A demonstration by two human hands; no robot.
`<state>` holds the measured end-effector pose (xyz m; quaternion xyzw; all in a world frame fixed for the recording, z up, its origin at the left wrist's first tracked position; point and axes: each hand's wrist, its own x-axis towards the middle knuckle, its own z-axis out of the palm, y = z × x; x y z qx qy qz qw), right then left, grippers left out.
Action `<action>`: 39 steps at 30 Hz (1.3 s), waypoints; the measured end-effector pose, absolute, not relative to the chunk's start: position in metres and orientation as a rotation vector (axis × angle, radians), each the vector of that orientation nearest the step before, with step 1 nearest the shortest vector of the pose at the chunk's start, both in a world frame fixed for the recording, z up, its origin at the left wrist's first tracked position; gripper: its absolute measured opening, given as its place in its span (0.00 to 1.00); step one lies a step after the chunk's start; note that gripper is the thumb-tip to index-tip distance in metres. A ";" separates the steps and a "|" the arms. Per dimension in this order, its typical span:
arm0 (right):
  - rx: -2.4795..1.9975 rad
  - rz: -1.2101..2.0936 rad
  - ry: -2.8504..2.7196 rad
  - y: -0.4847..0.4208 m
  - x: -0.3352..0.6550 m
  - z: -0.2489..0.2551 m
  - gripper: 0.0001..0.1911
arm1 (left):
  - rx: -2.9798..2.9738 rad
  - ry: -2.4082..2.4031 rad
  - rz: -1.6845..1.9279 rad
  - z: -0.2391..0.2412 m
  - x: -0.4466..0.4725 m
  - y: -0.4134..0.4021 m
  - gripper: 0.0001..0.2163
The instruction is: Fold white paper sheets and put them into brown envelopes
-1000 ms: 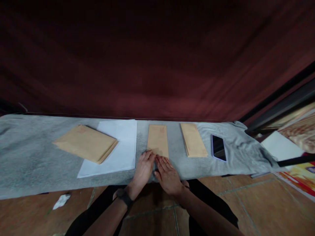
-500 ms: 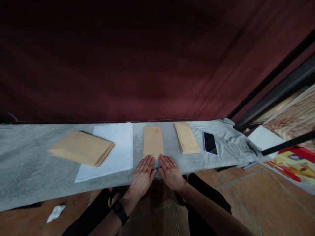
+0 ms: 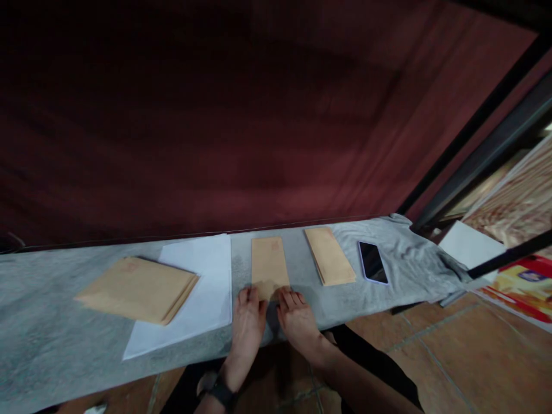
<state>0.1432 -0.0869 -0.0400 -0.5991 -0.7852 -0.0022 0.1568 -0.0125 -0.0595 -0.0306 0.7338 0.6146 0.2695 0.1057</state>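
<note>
A brown paper envelope (image 3: pixel 269 261) with a faint reddish mark lies upright in front of me. At its near left corner, my left hand (image 3: pixel 247 319) has its fingers bent over the paper, the thumb turned inward. My right hand (image 3: pixel 298 322) is curled in the same way at the near right corner. Both hands appear closed on the envelope's near end; the fingertips are partly hidden. To the left, a stack of brown envelopes (image 3: pixel 138 290) rests partly over white paper sheets (image 3: pixel 207 287). A smaller envelope pile (image 3: pixel 330 256) lies to the right.
A phone (image 3: pixel 373 263) with a pale purple edge lies right of the small pile. Grey cloth (image 3: pixel 38 322) covers the narrow table, which ends just before my legs. Dark red fabric (image 3: pixel 259 144) hangs behind. Black metal bars (image 3: pixel 457 144) and a red-yellow box (image 3: pixel 528 287) are at the right.
My fingers were stretched flat on the envelope's near end and have now bent, with the thumbs drawn in. The view has tilted, so the table appears lower.
</note>
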 end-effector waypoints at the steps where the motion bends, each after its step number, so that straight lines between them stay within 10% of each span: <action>1: -1.729 -0.006 -2.255 -0.086 0.142 -0.041 0.22 | 2.113 1.840 0.804 -0.030 -0.011 -0.056 0.14; 9: -1.792 -0.007 -2.184 -0.075 0.130 -0.037 0.27 | 1.368 1.691 0.933 -0.023 -0.020 -0.028 0.34; 16: -1.768 0.109 -1.968 -0.060 0.146 -0.022 0.26 | 1.099 1.112 1.082 0.006 -0.006 -0.037 0.32; 25: -1.036 1.386 -0.696 -0.055 0.147 -0.020 0.25 | 0.953 1.178 0.947 -0.001 0.006 -0.043 0.31; 36: -1.314 1.900 -1.057 -0.070 0.189 -0.011 0.30 | 0.884 1.315 0.860 -0.015 -0.011 -0.036 0.22; 39: -1.368 1.491 -1.206 -0.067 0.197 -0.008 0.33 | 0.914 1.315 0.821 -0.016 -0.012 -0.041 0.22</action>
